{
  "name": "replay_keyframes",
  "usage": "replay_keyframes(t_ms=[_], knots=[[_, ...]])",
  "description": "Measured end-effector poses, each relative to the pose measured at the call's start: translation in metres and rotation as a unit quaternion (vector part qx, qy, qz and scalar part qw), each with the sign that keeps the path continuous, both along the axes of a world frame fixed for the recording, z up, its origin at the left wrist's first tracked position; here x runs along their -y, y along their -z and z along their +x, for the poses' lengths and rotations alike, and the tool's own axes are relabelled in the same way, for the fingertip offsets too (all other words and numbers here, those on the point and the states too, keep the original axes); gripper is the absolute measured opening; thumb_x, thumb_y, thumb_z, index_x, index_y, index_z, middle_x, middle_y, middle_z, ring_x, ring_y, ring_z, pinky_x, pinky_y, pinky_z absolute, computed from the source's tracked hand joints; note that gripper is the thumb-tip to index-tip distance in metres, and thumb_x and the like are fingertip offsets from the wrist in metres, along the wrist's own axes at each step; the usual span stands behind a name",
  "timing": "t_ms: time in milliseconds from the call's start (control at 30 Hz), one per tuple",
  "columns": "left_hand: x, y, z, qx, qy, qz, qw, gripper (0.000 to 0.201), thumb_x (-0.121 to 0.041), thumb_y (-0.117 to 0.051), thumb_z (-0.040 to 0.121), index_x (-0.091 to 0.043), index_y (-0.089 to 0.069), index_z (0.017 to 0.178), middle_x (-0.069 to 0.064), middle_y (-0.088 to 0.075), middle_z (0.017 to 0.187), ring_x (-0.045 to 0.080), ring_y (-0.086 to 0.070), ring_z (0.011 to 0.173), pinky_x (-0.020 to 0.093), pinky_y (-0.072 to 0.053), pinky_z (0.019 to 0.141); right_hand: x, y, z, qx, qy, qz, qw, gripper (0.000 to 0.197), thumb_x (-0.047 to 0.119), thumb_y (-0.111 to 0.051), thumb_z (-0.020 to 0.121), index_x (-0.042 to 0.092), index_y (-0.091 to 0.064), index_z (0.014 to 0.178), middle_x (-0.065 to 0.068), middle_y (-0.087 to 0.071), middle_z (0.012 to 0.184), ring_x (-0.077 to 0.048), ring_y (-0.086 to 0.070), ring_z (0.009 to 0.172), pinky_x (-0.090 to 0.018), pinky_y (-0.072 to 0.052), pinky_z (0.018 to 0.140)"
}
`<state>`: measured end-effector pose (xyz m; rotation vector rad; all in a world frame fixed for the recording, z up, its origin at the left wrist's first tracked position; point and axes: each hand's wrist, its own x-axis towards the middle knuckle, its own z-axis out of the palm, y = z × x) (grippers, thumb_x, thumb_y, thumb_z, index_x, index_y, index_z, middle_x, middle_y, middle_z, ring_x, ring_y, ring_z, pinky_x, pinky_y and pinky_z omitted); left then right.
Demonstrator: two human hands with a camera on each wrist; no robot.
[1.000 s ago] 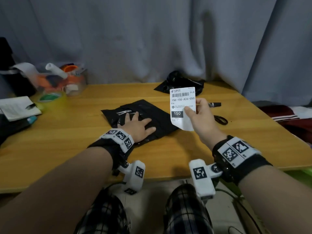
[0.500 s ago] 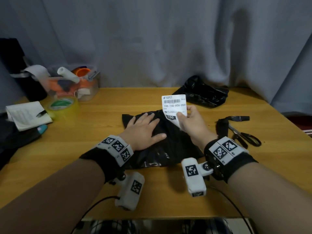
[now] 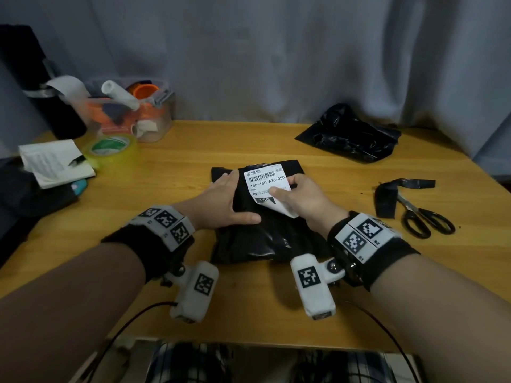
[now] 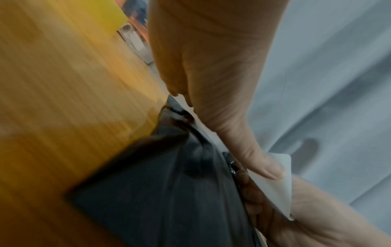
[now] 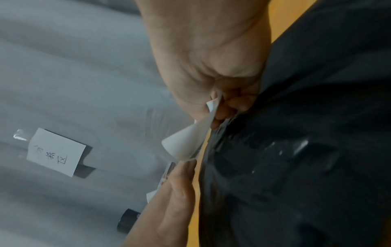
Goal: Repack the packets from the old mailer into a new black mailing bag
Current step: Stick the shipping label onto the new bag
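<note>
A filled black mailing bag point(image 3: 262, 233) lies flat in the middle of the wooden table point(image 3: 171, 172). My left hand point(image 3: 224, 200) presses flat on its left half with straight fingers. My right hand point(image 3: 298, 194) pinches a white shipping label point(image 3: 265, 181) with a barcode; the label's top lies on the bag's far end and its lower corner curls up. The wrist views show the same bag point(image 4: 169, 192) point(image 5: 306, 150) and the label point(image 4: 275, 180) point(image 5: 190, 142) held between thumb and fingers. The crumpled old black mailer point(image 3: 351, 134) lies at the back right.
Black-handled scissors point(image 3: 423, 217) and a cut black strip point(image 3: 387, 197) lie at the right. At the back left stand a clear tub of supplies point(image 3: 132, 111), a yellow-green tape roll point(image 3: 113, 147), a paper pad point(image 3: 55, 161) and a dark cylinder point(image 3: 36, 78). A grey curtain point(image 3: 276, 51) hangs behind.
My right hand has brought the label down from the air onto the far end of the bag. My left hand has stayed flat on the bag. The head view has tilted down and closer.
</note>
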<state>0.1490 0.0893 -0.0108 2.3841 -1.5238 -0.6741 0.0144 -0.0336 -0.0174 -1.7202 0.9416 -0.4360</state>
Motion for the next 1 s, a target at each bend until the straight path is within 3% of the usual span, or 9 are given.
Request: replay_keyframes(t_ms=[100,200,367,633,800,867,933,1000], knots=[[-0.002,-0.001,0.003,-0.05,-0.036,-0.062,0.996,0.098,-0.059,-0.044,0.084,-0.008,0.007,0.15,0.007,-0.004,0.159,0.023,-0.004,0.147,0.04,-0.013,0.12,-0.003,-0.004,0.004,-0.001,0.004,0.0,1.0,0.017,0.022,-0.068,0.086,0.018,-0.053,0.079,0.006,-0.061,0.078,-0.005,-0.057,0.067,-0.019,-0.046,0.057],[-0.001,0.005,0.004,-0.033,-0.077,-0.116,0.99,0.071,-0.05,-0.026,0.096,-0.009,-0.008,0.151,0.009,-0.014,0.158,0.024,-0.011,0.146,0.038,-0.012,0.119,-0.007,-0.005,0.005,-0.002,0.002,0.018,1.0,0.023,0.018,-0.068,0.087,0.02,-0.053,0.069,0.006,-0.061,0.072,-0.005,-0.058,0.062,-0.019,-0.044,0.053],[0.004,0.012,0.013,0.02,-0.048,-0.16,0.986,0.052,-0.036,-0.029,0.101,-0.014,-0.025,0.148,0.005,-0.026,0.155,0.022,-0.019,0.144,0.039,-0.015,0.118,-0.008,-0.009,0.007,0.011,0.021,0.036,0.999,0.025,0.017,-0.069,0.086,0.018,-0.053,0.067,0.005,-0.059,0.069,-0.006,-0.055,0.06,-0.018,-0.038,0.049],[0.012,-0.001,0.006,0.046,0.006,-0.086,0.995,0.05,-0.04,-0.022,0.102,-0.023,-0.027,0.148,-0.008,-0.021,0.157,0.013,-0.005,0.147,0.045,-0.006,0.12,-0.012,-0.007,0.018,-0.03,0.02,-0.001,0.999,0.025,0.019,-0.074,0.081,0.017,-0.053,0.068,-0.001,-0.061,0.078,-0.011,-0.055,0.062,-0.022,-0.043,0.055],[0.016,-0.009,0.003,0.038,0.021,0.004,0.999,0.05,-0.039,-0.019,0.102,-0.021,-0.026,0.148,-0.007,-0.019,0.157,0.014,-0.003,0.147,0.048,-0.005,0.119,-0.011,-0.005,0.02,-0.058,0.009,-0.034,0.998,0.022,0.019,-0.074,0.081,0.015,-0.056,0.068,-0.013,-0.07,0.096,-0.022,-0.064,0.081,-0.036,-0.053,0.078],[0.016,-0.009,-0.001,0.048,0.026,0.044,0.998,0.051,-0.041,-0.018,0.102,-0.023,-0.022,0.149,-0.008,-0.014,0.159,0.014,0.0,0.147,0.05,-0.001,0.118,-0.008,-0.003,0.02,-0.076,-0.01,-0.053,0.996,0.018,0.02,-0.072,0.082,0.011,-0.06,0.073,-0.013,-0.07,0.096,-0.023,-0.064,0.082,-0.036,-0.052,0.076],[0.014,-0.007,-0.006,0.058,0.028,0.072,0.995,0.053,-0.044,-0.016,0.101,-0.024,-0.015,0.151,-0.009,-0.006,0.159,0.014,0.003,0.147,0.051,0.004,0.117,-0.006,-0.003,0.019,-0.121,-0.036,-0.096,0.987,0.02,0.025,-0.07,0.084,0.008,-0.061,0.08,-0.01,-0.066,0.089,-0.02,-0.06,0.075,-0.03,-0.048,0.065],[0.011,-0.003,-0.011,0.066,0.027,0.088,0.994,0.056,-0.046,-0.015,0.1,-0.025,-0.007,0.151,-0.009,0.001,0.16,0.014,0.007,0.147,0.052,0.009,0.116,-0.005,-0.007,0.016,-0.216,-0.058,-0.225,0.948,0.031,0.035,-0.062,0.088,0.007,-0.062,0.101,-0.008,-0.063,0.095,-0.02,-0.059,0.083,-0.028,-0.047,0.066]])
